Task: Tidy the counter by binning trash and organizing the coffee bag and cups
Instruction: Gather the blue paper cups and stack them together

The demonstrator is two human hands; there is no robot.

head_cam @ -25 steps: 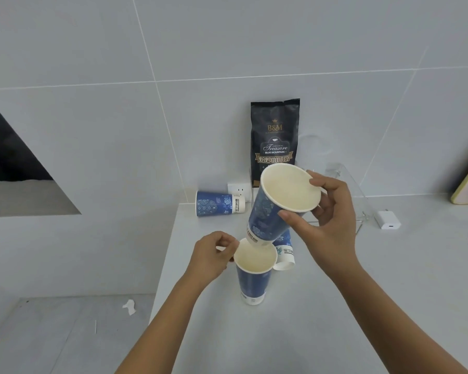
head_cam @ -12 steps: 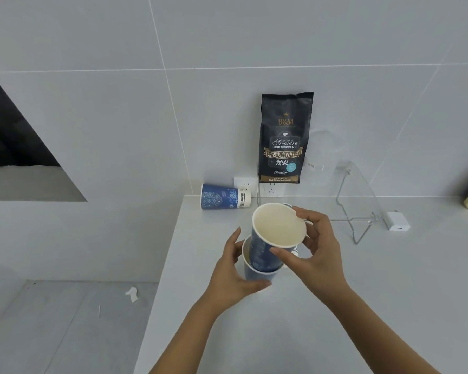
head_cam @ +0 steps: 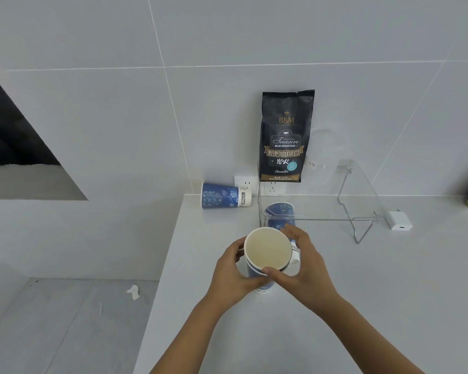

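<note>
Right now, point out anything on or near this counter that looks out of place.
Two cups lie tipped over: one by the wall outlets, another under the clear stand. A paper scrap sits on the floor. Both hands, left and right, hold the upright stacked cups.

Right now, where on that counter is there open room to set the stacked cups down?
Bare counter lies right of the right hand, in front of the clear stand and white charger. The back left corner is crowded: a tipped cup, another cup, the coffee bag.
</note>
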